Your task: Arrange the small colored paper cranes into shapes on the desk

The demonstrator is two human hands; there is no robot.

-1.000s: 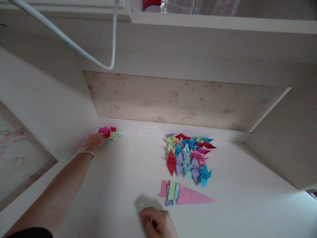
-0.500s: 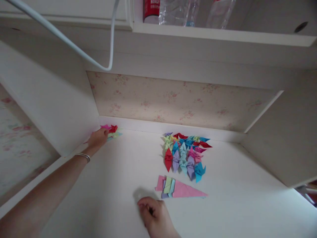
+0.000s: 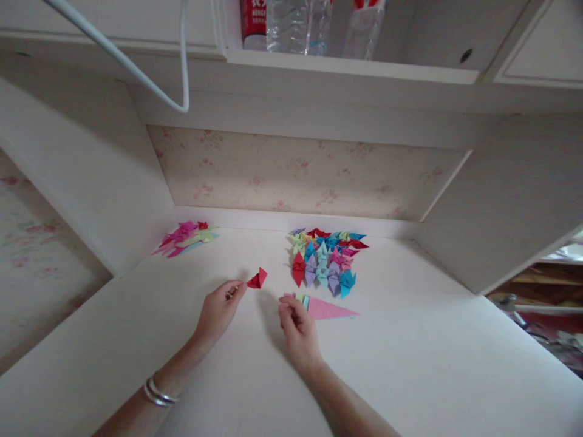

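Observation:
My left hand (image 3: pixel 221 308) pinches a small red origami piece (image 3: pixel 257 278) by one end, above the white desk. To its right, my right hand (image 3: pixel 298 332) has its fingers curled in, with nothing visible between them. It partly covers a stack of flat folded papers (image 3: pixel 332 308), pink on top with green and blue ones showing. Behind the stack stand rows of small origami cranes (image 3: pixel 322 261) in red, purple, blue, pink and green. A pile of pink, red and green folded papers (image 3: pixel 184 235) lies in the far left corner.
A white cable (image 3: pixel 132 64) hangs at the upper left. Overhead, a shelf (image 3: pixel 364 68) holds a red can (image 3: pixel 254 21) and clear plastic bottles (image 3: pixel 291 27). White panels close the desk (image 3: pixel 410 364) at left and right, with floral wallpaper (image 3: pixel 300 170) behind.
My left hand has come away from the corner pile toward the middle, carrying the red origami piece. My right hand has moved forward, over the edge of the folded paper stack. The view has shifted.

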